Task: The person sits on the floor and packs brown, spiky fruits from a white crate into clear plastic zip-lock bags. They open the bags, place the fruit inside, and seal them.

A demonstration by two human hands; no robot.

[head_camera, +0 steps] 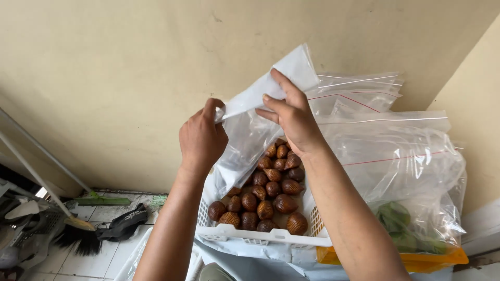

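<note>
A clear plastic bag [250, 130] is pinched at its top edge by both hands; the left hand [202, 139] is closed on one corner w/ thumb and fingers, the right hand [292, 117] is clamped on the other side of the mouth, fingers laid flat over the folded white strip; the bag is thereby held up in the air, approx. in front of the beige wall [130, 78]. The bag is thin, transparent, crinkled, empty as far as can be seen; its top band looks opaque white, its lower end hangs slack below the grip. Directly beneath the held bag a white perforated basket [260, 237] is seen, filled w/ brown scaly fruits [273, 195]. To the right of the grip more clear bags [396, 151] w/ red seal lines are stacked; green items [398, 224] are seen through the lowest one. Well below-left of the grip, a broom [78, 229] lies on the tiled floor [104, 260].
</note>
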